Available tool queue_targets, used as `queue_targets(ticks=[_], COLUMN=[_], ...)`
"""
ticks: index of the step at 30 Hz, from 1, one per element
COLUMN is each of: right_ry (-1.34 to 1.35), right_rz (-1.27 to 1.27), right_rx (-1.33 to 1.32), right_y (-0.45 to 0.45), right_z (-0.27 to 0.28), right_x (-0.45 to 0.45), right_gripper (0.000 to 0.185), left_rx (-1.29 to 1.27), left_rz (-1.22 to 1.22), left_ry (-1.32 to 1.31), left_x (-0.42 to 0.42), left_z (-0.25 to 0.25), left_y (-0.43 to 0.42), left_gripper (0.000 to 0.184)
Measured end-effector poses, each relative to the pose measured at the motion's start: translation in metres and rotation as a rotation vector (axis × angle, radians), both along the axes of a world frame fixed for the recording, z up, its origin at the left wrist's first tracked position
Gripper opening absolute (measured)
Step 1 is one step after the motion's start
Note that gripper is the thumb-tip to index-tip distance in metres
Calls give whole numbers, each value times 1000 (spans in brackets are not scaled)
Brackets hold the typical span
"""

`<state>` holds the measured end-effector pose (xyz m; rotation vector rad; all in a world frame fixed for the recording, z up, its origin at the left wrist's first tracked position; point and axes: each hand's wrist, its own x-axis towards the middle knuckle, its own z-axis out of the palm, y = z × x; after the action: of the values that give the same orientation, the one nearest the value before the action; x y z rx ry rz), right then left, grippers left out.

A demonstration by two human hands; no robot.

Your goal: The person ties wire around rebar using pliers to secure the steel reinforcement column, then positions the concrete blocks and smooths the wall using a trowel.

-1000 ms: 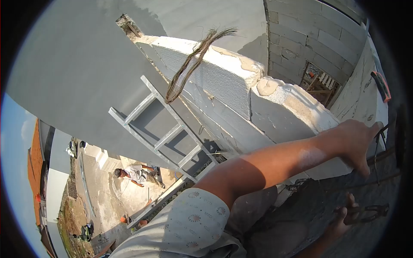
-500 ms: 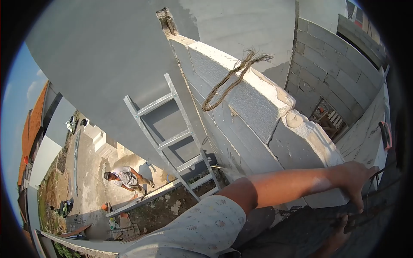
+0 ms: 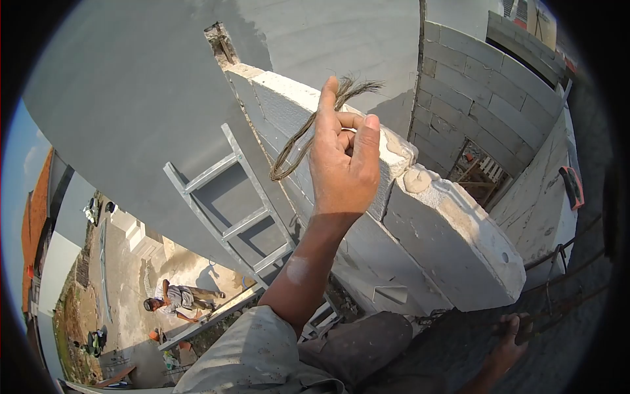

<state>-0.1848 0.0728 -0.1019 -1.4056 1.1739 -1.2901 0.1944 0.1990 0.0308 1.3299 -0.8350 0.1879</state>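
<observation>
My left hand (image 3: 344,164) reaches over the top of the pale block wall (image 3: 453,243), index finger stretched out, thumb apart and the other fingers bent. Just behind its fingers a looped bundle of thin tie wire (image 3: 289,157) hangs across the wall's top edge, its frayed ends (image 3: 361,87) lying beyond the hand. No firm grip on the bundle shows. In deep shadow at lower right, my right hand (image 3: 510,341) has its fingers curled round something dark that I cannot make out. Thin steel bars (image 3: 577,299) run close to it, with a twisted wire tie (image 3: 558,253) on one.
A metal ladder (image 3: 246,226) leans at the wall's left side. Far below, a person (image 3: 180,299) is on the ground near stacked white blocks (image 3: 141,240). A red and black handle (image 3: 572,188) rests on the right-hand ledge. A grey block wall (image 3: 485,92) stands behind.
My left hand has swung from the steel bars at right up and left to the wire bundle. The camera view has shifted somewhat. My right hand stays low in the shadow.
</observation>
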Motion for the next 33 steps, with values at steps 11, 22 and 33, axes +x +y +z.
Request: queue_targets(ticks=[11, 22, 33], right_ry=[-69, -27, -49], right_rz=[-3, 17, 43], right_rx=[12, -27, -20], right_y=[11, 3, 4], right_z=[16, 5, 6], right_x=[9, 4, 7], right_gripper=[27, 23, 21], left_rx=[850, 747, 601], left_rz=[-321, 357, -18], left_ry=[-496, -718, -599], left_x=[-14, 15, 15], left_z=[-55, -3, 20], left_y=[-111, -1, 29], left_gripper=[86, 53, 45])
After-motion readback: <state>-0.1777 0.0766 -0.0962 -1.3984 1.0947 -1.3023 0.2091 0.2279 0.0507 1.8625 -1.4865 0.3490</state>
